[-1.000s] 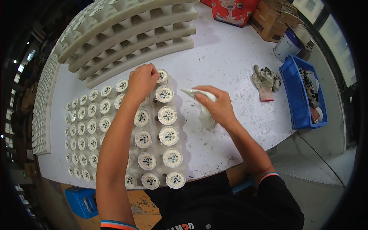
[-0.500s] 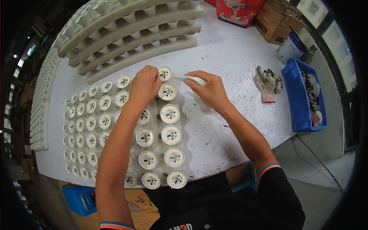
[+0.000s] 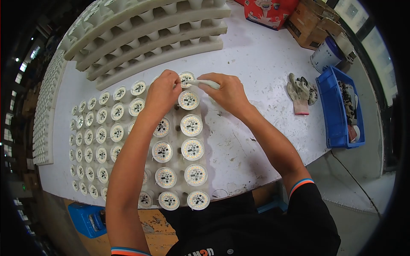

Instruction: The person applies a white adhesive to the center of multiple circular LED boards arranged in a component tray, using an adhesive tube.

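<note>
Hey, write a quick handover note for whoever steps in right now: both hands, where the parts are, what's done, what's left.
Left hand: fingers pinch the top module of the tray's right-hand column.
Right hand: closed on a white tube, with its nozzle at that module.
Parts: round LED modules fill the foam tray. The spare foam trays are stacked behind it, and the gloves and blue bin are to the right.
Done: cannot tell which modules are treated.
Left: at least the module under the nozzle. Check the others by eye.
</note>
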